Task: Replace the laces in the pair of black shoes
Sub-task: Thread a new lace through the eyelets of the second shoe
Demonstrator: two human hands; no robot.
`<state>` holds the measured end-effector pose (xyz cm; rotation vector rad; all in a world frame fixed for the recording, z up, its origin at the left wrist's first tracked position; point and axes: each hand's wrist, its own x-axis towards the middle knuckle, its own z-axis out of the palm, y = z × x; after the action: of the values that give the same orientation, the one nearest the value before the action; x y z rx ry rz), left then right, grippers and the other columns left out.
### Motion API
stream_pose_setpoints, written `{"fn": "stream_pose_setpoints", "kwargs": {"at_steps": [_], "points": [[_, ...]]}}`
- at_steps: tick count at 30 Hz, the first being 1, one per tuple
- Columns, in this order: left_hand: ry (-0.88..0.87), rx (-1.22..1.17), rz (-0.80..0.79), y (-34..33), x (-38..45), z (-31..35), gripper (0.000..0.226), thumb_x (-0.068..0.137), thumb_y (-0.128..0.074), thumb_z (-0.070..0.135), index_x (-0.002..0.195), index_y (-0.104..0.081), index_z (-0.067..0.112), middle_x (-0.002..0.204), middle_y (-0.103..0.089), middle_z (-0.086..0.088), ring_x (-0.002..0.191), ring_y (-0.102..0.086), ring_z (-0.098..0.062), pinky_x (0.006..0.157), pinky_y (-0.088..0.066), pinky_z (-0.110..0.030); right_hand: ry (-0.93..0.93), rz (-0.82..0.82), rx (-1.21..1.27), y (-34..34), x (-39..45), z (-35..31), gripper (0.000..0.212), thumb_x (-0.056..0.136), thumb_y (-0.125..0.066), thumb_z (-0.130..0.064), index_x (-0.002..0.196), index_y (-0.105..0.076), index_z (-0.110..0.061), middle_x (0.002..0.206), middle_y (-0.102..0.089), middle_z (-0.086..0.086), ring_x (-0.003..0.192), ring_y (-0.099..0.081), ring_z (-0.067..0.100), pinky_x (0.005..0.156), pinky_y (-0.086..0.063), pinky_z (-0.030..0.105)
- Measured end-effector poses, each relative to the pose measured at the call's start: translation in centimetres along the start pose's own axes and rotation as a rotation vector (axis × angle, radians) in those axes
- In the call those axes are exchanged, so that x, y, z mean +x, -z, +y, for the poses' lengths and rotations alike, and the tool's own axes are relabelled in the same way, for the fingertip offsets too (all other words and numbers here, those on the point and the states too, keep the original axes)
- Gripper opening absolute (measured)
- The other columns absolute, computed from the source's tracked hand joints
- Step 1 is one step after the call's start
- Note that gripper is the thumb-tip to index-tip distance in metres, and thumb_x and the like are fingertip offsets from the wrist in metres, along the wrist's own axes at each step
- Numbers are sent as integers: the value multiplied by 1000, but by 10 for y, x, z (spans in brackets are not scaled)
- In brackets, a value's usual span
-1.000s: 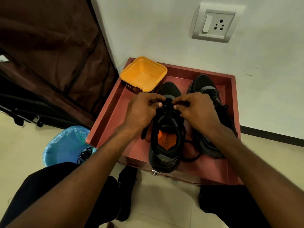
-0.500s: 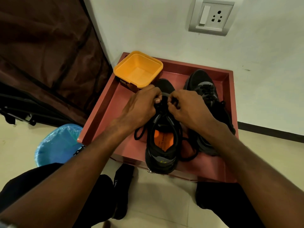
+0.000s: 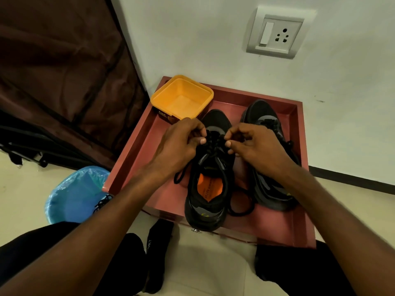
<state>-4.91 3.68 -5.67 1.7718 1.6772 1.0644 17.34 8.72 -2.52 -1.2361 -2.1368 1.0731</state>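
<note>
Between pinching fingers [image 3: 201,133]: black lace [image 3: 214,138]

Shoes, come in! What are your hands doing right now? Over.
Left hand and right hand both pinching the black lace on the near shoe. Lacing unfinished, ends loose. Second shoe alongside in the red tray. Nothing blocking.

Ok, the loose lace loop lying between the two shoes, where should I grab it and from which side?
Pinch the lace loop at its near, rounded end, coming from above. It lies flat on the tray in the gap between the shoes, clear of both hands, so only the top is open to fingers.
</note>
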Motion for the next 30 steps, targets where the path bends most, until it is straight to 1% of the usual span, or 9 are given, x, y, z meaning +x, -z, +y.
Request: {"fn": "stream_pose_setpoints", "kwargs": {"at_steps": [3, 7, 10, 14, 17, 21, 25, 28, 30], "points": [[-36, 24, -27, -1, -8, 0, 23, 90, -73, 6, 101, -75, 27, 99, -69, 12, 95, -67, -7, 80, -59, -36, 45, -25, -77, -2, -4, 0, 19, 93, -77, -18, 109, -79, -27, 101, -77, -12, 93, -72, 1, 90, -60, 30], [-54, 45, 48, -7, -7, 0, 18, 88, -73, 10, 97, -78, 25, 92, -69, 10, 89, -67, -9, 74, -58, -45, 105, 44, -225, -12, 0, -4, 20, 92, -78, -20, 112, -80, -24, 103, -78, -7, 91, -71, 4, 86, -61, 32], [-86, 135, 64, -12, -8, 3, 16, 90, -65, 16, 93, -70, 30, 90, -63, 11, 82, -64, -14, 65, -55, -47, 124, 87, -296, -18, 3, -8, 17, 93, -76, -21, 109, -80, -22, 100, -78, -3, 87, -71, 12, 82, -61, 39], [-120, 264, 32, -17, -8, 12, 19, 91, -56, 4, 87, -57, 23, 87, -50, 7, 73, -54, -18, 56, -48, -49, 133, 47, -402, -20, 1, -11, 10, 92, -69, -27, 98, -75, -22, 92, -70, -5, 80, -66, 13, 75, -59, 42], [-124, 218, 26, -15, -6, 13, 17, 90, -55, 1, 87, -58, 18, 87, -52, 7, 75, -54, -15, 61, -48, -47, 79, 33, -393, -19, 1, -11, 5, 88, -67, -29, 85, -65, -25, 80, -64, -10, 71, -61, 6, 70, -56, 37], [-14, 55, 33, -11, -5, 7, 16, 93, -55, 3, 89, -61, 18, 92, -56, 9, 85, -57, -12, 72, -51, -46, 40, 25, -341, -18, 1, -9, 7, 89, -66, -28, 85, -63, -23, 77, -64, -10, 68, -61, 6, 65, -52, 31], [2, -71, -95, -5, -4, 4, 18, 96, -61, 3, 101, -67, 19, 100, -64, 6, 98, -63, -13, 86, -55, -48, 22, -3, -230, -12, 2, -6, 1, 93, -69, -26, 93, -68, -24, 84, -69, -12, 72, -66, 5, 72, -60, 34], [10, -87, -102, -2, -4, 1, 23, 93, -68, 5, 103, -72, 26, 99, -63, 4, 96, -65, -18, 84, -56, -49, -5, -16, -153, -7, 2, -1, 7, 93, -74, -24, 100, -73, -25, 93, -73, -13, 80, -69, 4, 80, -61, 31], [6, -88, -83, -3, -4, 0, 23, 91, -70, 5, 101, -74, 26, 98, -65, 6, 97, -66, -18, 84, -57, -49, 0, -30, -145, -6, 1, 0, 11, 91, -78, -24, 102, -76, -26, 94, -73, -14, 82, -68, 1, 82, -59, 27]]}}
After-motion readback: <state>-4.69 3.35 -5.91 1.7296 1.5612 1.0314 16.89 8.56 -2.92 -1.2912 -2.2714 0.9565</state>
